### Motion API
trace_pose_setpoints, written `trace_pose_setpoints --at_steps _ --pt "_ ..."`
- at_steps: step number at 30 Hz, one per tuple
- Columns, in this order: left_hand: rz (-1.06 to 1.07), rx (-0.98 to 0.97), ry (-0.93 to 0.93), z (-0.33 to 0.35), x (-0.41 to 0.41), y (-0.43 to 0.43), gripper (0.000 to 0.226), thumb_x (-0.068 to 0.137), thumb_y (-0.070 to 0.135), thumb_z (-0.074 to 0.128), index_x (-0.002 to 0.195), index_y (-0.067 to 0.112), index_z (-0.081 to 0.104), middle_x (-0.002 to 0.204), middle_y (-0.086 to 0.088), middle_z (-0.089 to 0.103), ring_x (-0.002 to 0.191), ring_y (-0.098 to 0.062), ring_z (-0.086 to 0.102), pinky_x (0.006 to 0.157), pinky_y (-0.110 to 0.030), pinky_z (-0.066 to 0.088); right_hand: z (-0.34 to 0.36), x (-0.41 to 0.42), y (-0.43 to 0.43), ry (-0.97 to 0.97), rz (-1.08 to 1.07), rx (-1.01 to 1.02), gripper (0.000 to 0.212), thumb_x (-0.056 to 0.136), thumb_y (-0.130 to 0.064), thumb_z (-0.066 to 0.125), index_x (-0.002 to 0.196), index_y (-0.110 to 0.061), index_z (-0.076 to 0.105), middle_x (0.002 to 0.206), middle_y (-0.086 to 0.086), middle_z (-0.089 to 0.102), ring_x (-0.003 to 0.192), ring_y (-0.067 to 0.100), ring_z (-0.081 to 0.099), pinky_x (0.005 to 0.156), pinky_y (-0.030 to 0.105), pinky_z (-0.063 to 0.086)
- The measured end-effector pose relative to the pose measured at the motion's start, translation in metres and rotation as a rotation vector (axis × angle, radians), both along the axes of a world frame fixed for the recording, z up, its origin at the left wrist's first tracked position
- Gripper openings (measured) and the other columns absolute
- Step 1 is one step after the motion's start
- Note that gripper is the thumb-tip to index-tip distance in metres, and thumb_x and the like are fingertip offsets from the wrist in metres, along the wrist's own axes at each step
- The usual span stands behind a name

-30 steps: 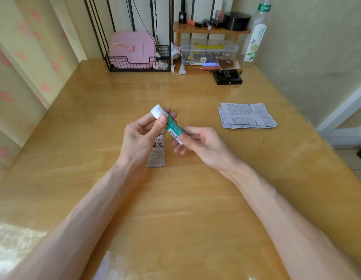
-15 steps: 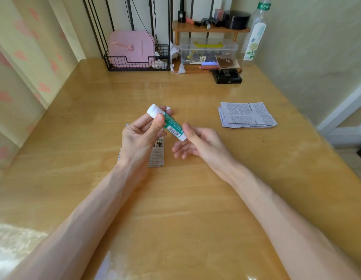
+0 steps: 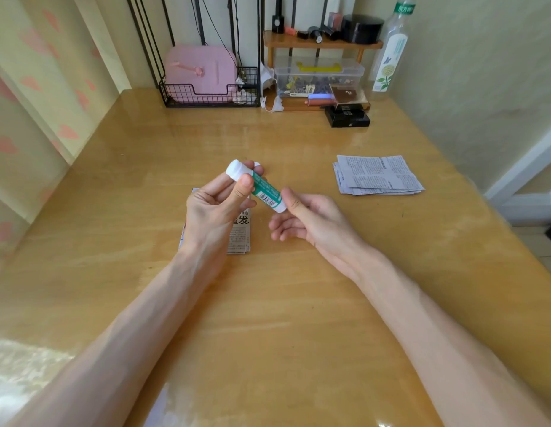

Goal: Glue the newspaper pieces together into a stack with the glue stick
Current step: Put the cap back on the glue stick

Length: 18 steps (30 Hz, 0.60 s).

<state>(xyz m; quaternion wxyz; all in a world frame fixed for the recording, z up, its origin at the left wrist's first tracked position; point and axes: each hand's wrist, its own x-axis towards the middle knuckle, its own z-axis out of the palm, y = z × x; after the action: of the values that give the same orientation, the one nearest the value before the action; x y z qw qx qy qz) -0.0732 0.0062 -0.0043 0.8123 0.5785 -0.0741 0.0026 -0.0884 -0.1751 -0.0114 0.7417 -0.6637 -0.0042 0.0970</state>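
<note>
head view, only view.

glue stick held up over the table, tilted, white cap up and to the left, white base down and to the right. the cap looks to be on.

left hand grips the stick near the cap end, thumb across the front, fingers curled behind.

right hand is slack: thumb tip rests against the white base, the other fingers loosely curled lower down and clear of the stick. it grasps nothing.

under the left hand a small stack of newspaper pieces lies flat on the table, mostly hidden by the wrist. cannot tell how many layers.

loose pile of newspaper pieces lies well apart to the right, fanned, edges uneven.

far edge: wire basket with a pink case, clear storage box, tall bottle. none of these come into the job.

handling, as judgement: the stick is light, rigid, smooth plastic, so a fingertip pinch holds it. likely best taken round the green barrel with one hand while the other pulls the cap, then turned at the base. the glue tip is soft and smears under hard pressure. the newsprint is thin, limp, tears easily and lifts with a sticky tip, so pin one edge with flat fingers and lift single pieces by a corner.
</note>
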Motion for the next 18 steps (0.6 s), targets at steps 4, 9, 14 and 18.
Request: trace_pose_setpoints --at_steps 4,9,14,18 --pt "-0.011 -0.004 -0.008 -0.0005 -0.0007 -0.0023 0.037 0.087 0.038 0.073 0.119 0.020 0.074 0.124 -0.002 0.076 0.124 -0.023 0.067 0.095 -0.033 0.051 -0.0030 0.0014 -0.0008 -0.015 -0.067 0.056 0.024 0.101 -0.015 0.068 0.119 0.001 0.067 0.094 0.019 0.077 0.087 0.028 0.074 0.086 0.030 0.062" --pt "-0.025 -0.056 0.001 0.0003 -0.0002 -0.0021 0.035 0.086 0.036 0.073 0.117 0.020 0.076 0.125 -0.004 0.075 0.124 -0.023 0.067 0.089 -0.026 0.056 -0.0007 0.0016 -0.0018 -0.050 -0.072 0.033 0.030 0.091 -0.013 0.079 0.116 -0.006 0.066 0.107 0.020 0.078 0.089 0.027 0.075 0.096 0.038 0.060" --pt "-0.036 -0.083 -0.006 0.0004 0.0006 -0.0013 0.035 0.089 0.032 0.070 0.120 0.017 0.073 0.126 -0.006 0.074 0.123 -0.025 0.068 0.086 -0.025 0.057 0.0004 0.0000 -0.0033 0.008 -0.010 0.048 0.039 0.108 -0.031 0.056 0.124 0.002 0.068 0.092 0.017 0.074 0.082 0.026 0.073 0.076 0.027 0.059" --pt "-0.040 -0.091 -0.011 0.0017 -0.0014 -0.0041 0.041 0.086 0.034 0.072 0.122 0.014 0.072 0.127 -0.009 0.073 0.124 -0.026 0.068 0.087 -0.025 0.057 -0.0026 0.0016 -0.0024 -0.039 -0.090 0.060 0.021 0.098 -0.009 0.070 0.117 -0.001 0.067 0.099 0.019 0.077 0.088 0.025 0.073 0.092 0.032 0.061"
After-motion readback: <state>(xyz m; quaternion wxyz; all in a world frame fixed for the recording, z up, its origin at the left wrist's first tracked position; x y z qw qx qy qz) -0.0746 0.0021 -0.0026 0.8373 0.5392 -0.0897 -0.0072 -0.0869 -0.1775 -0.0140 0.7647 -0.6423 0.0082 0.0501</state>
